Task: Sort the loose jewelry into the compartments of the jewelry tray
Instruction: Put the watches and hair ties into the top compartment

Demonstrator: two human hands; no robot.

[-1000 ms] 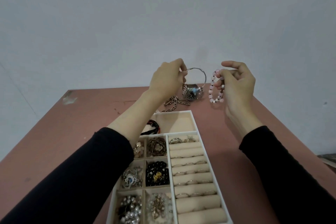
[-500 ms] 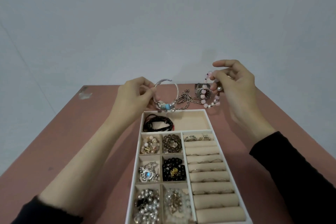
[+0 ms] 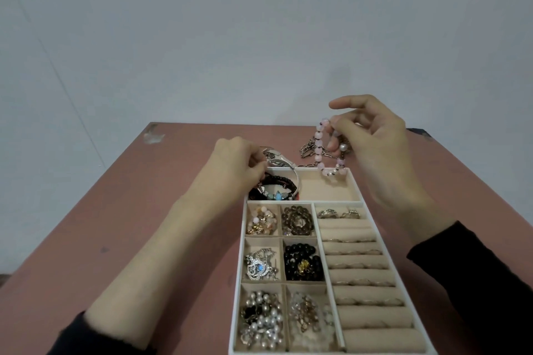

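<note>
A white jewelry tray (image 3: pixel 367 202) with beige compartments lies on the reddish table. My left hand (image 3: pixel 233 166) pinches a silver bangle with blue charms (image 3: pixel 288 194), which sits in the tray's wide far compartment on top of black bracelets (image 3: pixel 277 181). My right hand (image 3: pixel 372 135) holds a pink bead bracelet (image 3: pixel 324 153) that dangles over the far right corner of that same compartment. The nearer compartments hold bead bracelets, pendants and pearls, and rings sit in the ring rolls (image 3: pixel 357 248) on the right.
Just beyond the tray's far edge lie a loose metal chain (image 3: pixel 310 147) and a silver watch-like piece (image 3: pixel 272 156). The table (image 3: pixel 121 210) ends close behind them at a plain grey wall. A pale scuff (image 3: pixel 153 135) marks the far left corner.
My left hand has brought the silver bangle down from above the table into the far compartment. My right hand has carried the pink bracelet nearer, over the tray's far edge.
</note>
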